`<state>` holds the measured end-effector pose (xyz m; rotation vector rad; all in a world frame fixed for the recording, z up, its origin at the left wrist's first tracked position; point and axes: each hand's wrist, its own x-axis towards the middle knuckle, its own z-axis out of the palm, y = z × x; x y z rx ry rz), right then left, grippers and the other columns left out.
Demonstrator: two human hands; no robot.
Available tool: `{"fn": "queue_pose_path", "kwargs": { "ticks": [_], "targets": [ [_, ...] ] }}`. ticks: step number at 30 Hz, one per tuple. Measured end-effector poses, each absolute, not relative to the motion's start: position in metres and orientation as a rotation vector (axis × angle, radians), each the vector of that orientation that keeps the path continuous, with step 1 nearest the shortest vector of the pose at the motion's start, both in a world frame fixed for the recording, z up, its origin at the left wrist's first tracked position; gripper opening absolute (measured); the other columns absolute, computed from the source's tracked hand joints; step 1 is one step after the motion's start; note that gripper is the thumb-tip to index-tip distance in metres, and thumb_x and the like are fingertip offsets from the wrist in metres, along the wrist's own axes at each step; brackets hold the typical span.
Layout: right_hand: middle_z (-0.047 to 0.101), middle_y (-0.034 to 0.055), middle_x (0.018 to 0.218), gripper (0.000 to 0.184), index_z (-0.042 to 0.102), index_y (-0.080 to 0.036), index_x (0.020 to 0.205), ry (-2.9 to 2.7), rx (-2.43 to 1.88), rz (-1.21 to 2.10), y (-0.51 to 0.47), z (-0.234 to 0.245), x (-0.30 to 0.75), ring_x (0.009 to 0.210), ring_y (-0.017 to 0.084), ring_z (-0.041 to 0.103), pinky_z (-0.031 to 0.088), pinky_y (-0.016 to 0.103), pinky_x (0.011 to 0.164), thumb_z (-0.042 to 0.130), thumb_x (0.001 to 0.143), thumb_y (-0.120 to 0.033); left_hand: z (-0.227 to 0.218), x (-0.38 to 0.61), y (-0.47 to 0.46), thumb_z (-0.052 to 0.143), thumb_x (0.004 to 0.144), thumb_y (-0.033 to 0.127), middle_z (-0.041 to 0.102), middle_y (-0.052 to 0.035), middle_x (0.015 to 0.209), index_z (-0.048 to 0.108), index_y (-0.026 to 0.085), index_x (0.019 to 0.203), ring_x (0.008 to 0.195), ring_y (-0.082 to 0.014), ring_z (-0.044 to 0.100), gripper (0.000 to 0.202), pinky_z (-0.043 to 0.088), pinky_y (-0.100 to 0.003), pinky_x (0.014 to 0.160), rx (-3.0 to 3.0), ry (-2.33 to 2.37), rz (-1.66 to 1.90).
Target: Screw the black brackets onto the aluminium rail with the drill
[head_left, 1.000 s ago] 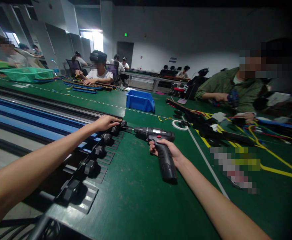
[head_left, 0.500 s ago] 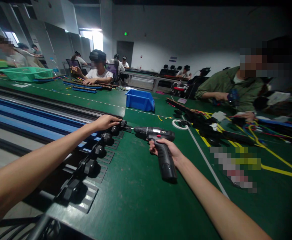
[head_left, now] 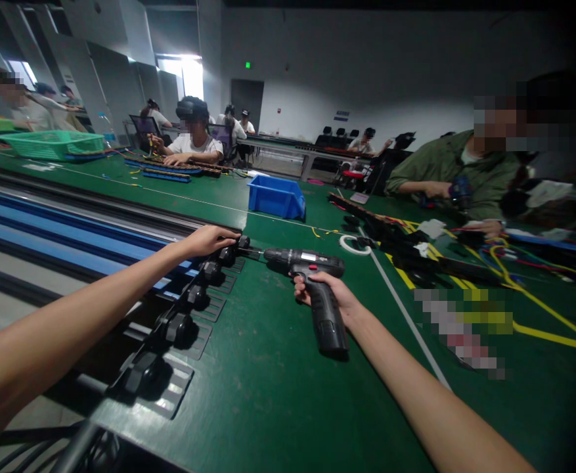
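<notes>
My right hand (head_left: 330,292) is wrapped round the grip of a black cordless drill (head_left: 330,322), index finger by the trigger. The drill lies level, its long bit (head_left: 253,251) pointing left at the end of the far rail. There my left hand (head_left: 213,240) reaches over, its fingertips and thumb closed on a black knobbed end fitting (head_left: 243,242). Where the bit tip meets the fitting is too small to make out. Several similar black fittings (head_left: 179,330) with slotted plates (head_left: 174,394) line the near ends of the blue and black rails (head_left: 71,226).
A blue bin (head_left: 275,197) stands beyond the drill, and a white ring (head_left: 355,246) lies to its right. Yellow strips and cables (head_left: 499,263) spread before a co-worker in a green shirt (head_left: 430,161), who holds another drill. A green basket (head_left: 54,144) stands far left.
</notes>
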<state>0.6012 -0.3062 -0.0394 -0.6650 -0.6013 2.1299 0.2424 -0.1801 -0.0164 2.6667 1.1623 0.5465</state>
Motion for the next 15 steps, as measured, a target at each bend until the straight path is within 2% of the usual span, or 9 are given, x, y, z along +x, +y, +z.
{"fn": "queue_pose_path", "kwargs": {
  "ticks": [15],
  "targets": [
    [0.061,0.0087,0.09,0.022,0.053,-0.008,0.107,-0.625,-0.669,2.146,-0.3049,-0.0407,0.6022,0.081,0.014,0.062,0.056,0.03,0.085,0.054,0.086,-0.014,-0.0151,0.2423,-0.1813,0.044,0.094,0.055,0.063,-0.0038,0.13,0.062,0.027,0.131,0.119,-0.024,0.059,0.05,0.044,-0.03,0.097,2.655,1.186,0.546]
  ]
}}
